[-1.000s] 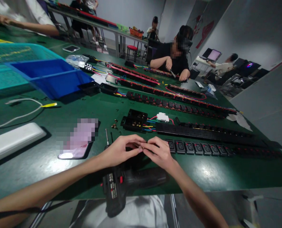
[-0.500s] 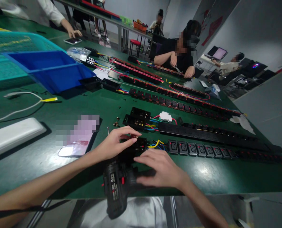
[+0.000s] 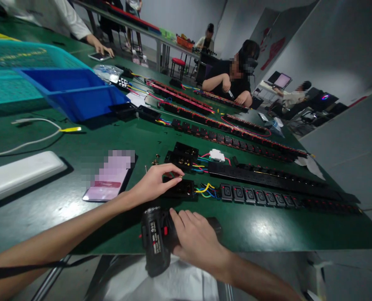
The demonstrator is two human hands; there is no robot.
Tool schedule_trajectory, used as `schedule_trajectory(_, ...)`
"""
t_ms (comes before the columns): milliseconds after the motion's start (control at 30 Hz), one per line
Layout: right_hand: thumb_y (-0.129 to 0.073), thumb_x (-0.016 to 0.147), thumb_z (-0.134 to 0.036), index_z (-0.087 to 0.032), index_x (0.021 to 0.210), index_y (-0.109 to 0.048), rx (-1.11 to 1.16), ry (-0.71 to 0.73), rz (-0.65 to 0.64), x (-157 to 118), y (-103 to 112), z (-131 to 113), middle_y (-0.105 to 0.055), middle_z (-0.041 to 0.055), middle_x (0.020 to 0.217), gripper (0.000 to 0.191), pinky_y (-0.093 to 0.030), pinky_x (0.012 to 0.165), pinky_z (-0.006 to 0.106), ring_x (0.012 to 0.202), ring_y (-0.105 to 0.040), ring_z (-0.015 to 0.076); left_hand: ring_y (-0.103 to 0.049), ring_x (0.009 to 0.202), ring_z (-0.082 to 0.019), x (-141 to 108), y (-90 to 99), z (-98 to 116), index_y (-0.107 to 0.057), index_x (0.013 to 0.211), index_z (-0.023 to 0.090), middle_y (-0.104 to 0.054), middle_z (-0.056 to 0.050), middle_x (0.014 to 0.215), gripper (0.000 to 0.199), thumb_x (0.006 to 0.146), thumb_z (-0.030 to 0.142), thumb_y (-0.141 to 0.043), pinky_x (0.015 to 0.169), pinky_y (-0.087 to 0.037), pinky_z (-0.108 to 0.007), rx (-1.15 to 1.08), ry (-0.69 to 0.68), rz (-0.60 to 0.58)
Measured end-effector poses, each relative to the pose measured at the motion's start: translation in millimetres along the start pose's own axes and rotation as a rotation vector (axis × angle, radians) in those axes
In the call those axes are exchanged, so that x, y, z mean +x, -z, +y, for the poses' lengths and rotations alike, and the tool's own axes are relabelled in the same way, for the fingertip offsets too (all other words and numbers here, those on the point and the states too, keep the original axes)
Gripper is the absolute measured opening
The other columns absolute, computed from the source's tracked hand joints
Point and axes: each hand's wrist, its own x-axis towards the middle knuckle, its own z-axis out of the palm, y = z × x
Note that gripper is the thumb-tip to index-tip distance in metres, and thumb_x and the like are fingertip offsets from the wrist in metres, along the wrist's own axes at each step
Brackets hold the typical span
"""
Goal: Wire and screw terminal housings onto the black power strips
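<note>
My left hand is closed in a pinch on a small brass-coloured screw, held just above a black terminal box. Yellow, green and blue wires run from that box to a strip of black sockets. My right hand is wrapped over the handle of a black cordless drill, which lies on its side at the table's front edge. Several loose screws lie beyond my left hand, beside a second black box.
A phone and a white bar-shaped object lie to the left. Farther back stand a blue bin and a teal basket. More socket strips cross the green table. A co-worker sits opposite, handling a strip.
My right hand has come down and closed on the drill's handle. My left hand keeps its pinch over the near box. The view has shifted slightly.
</note>
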Motion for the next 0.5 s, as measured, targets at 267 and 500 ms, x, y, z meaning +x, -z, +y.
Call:
schedule_trajectory(267, -0.069, 0.072, -0.039, -0.014, 0.13, -0.053, 0.144, -0.026, 0.075, -36.9, -1.1, 3.9, -0.069, 0.0089, 0.095, 0.065, -0.051, 0.071, 0.036, 0.084, -0.065, 0.0267, -0.065, 0.093, -0.019, 1.5, 9.4, 2.1, -0.068, 0.099, 0.02, -0.071, -0.004, 0.101, 0.022, 0.088, 0.037, -0.06, 0.086, -0.051, -0.031, 0.049, -0.057, 0.098)
schedule_trajectory(500, -0.068, 0.071, -0.034, -0.03, 0.112, -0.061, 0.578, -0.196, 0.128, -104.7, 24.4, 17.5, -0.067, 0.0022, 0.079, 0.041, -0.049, 0.059, 0.035, 0.069, -0.063, 0.0239, -0.065, 0.089, -0.017, 4.2, 22.8, 13.7, -0.067, 0.1, 0.02, -0.07, -0.003, 0.098, 0.023, 0.089, 0.039, -0.061, 0.08, -0.051, -0.027, 0.047, -0.053, 0.277)
